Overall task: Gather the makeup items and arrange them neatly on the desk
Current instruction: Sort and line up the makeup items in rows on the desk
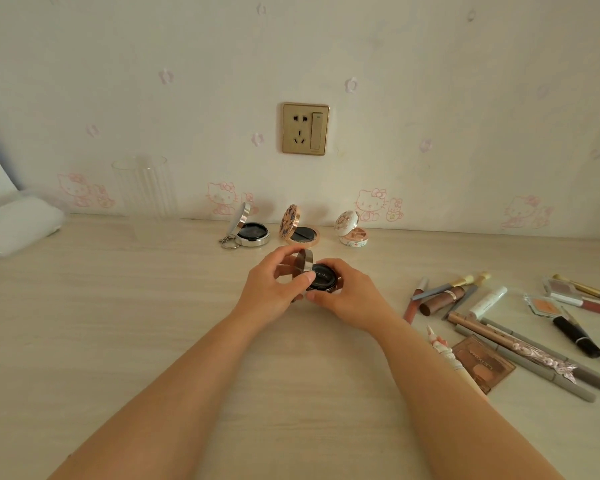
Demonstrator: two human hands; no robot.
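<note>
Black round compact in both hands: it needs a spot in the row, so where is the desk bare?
Bare wood lies left of the silver open compact, toward the clear ribbed glass, and right of the white floral compact along the wall. The near right is crowded: pencils, brushes and the brown eyeshadow palette.
</note>
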